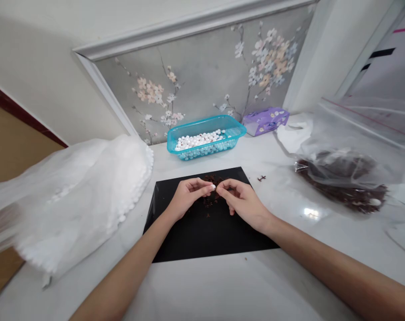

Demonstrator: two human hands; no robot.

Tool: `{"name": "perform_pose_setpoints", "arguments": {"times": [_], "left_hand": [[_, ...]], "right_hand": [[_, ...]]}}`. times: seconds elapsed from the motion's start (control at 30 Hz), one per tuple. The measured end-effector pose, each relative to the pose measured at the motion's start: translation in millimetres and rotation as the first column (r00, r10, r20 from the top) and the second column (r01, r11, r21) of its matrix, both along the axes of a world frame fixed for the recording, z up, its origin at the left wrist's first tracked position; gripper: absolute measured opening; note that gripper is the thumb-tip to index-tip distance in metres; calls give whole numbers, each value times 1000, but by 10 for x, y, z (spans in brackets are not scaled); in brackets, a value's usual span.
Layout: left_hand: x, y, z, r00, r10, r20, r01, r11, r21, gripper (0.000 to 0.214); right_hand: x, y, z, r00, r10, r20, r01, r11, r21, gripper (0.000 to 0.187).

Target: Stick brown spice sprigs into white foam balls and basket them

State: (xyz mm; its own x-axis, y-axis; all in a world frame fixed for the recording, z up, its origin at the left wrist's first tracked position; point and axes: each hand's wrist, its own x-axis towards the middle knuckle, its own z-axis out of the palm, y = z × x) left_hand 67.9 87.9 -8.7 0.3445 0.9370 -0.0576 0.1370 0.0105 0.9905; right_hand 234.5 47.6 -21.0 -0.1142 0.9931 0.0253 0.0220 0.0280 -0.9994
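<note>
Two bare hands over a black mat [202, 236]: left hand [189, 197] with fingers [202, 189] pinching a white bead [213, 187]; right hand [243, 203] with fingers [222, 191] closed just beside it. Dark brown bits [209, 198] on the mat; teal basket [206, 137] of white beads beyond it; plastic bag [341, 180] of brown bits to its right.

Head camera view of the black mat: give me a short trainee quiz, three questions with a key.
1. True or false: the turquoise plastic basket of small white beads stands on the black rectangular mat.
2. What lies on the mat between the left hand and the right hand?
3. Choose one: the clear plastic bag holds A, white beads; B, dark brown bits; C, tissues.

Key: 1 false, it stands beyond the mat; 2 dark brown bits; 3 B.
</note>
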Motion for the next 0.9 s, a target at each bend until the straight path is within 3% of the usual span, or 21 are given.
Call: {"name": "perform_pose_setpoints", "arguments": {"times": [0.57, 0.9], "left_hand": [[-27, 19, -51, 1000, -12, -1, 12, 1000, -6, 22], [-52, 40, -65, 999, -43, -6, 43, 999, -2, 23]], "right_hand": [[4, 2, -74, 1000, 2, -26, -1, 1000, 32, 26], [-14, 1, -91, 999, -5, 52, 2, 998, 58, 26]]}}
